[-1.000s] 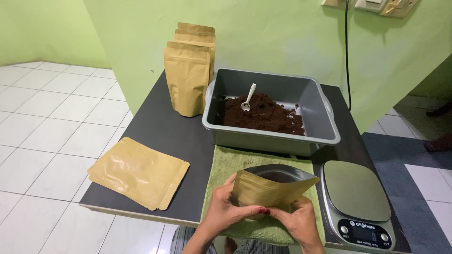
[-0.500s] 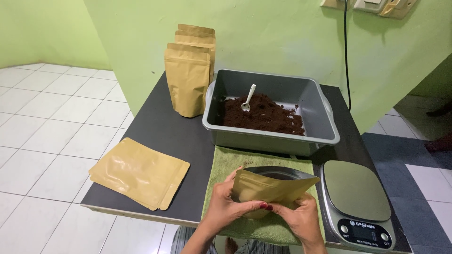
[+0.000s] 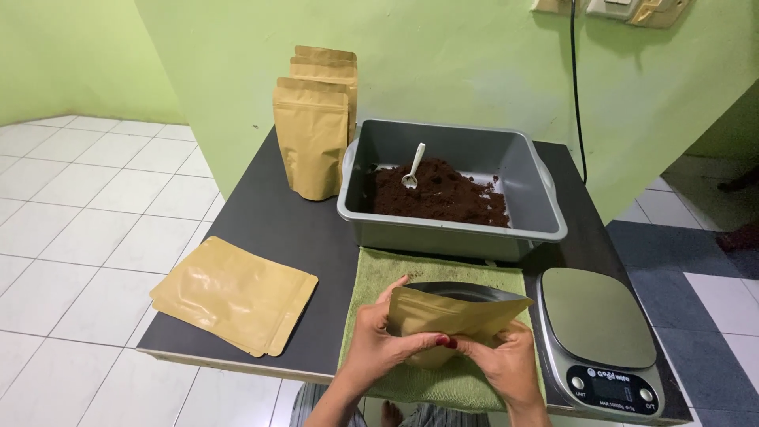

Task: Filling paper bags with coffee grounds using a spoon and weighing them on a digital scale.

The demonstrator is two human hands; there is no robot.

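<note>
Both my hands hold a tan stand-up pouch (image 3: 455, 312) with its dark mouth spread open, above a green cloth (image 3: 379, 273) at the table's near edge. My left hand (image 3: 379, 344) grips the pouch's left side, thumb across the front. My right hand (image 3: 506, 364) pinches its lower right side. Behind the cloth stands a grey tub (image 3: 451, 229) of dark brown powder (image 3: 443, 194), and a small white scoop (image 3: 413, 166) is stuck in the powder.
A digital kitchen scale (image 3: 601, 332) sits at the near right. Flat tan pouches (image 3: 233, 292) lie stacked at the near left. Filled pouches (image 3: 315, 138) stand upright by the green wall. The dark table (image 3: 269, 221) ends at a tiled floor; a black cable (image 3: 575, 87) hangs down the wall.
The pouch and both hands stay above the green cloth; the fingers have shifted slightly on the pouch's front. Nothing else moved.
</note>
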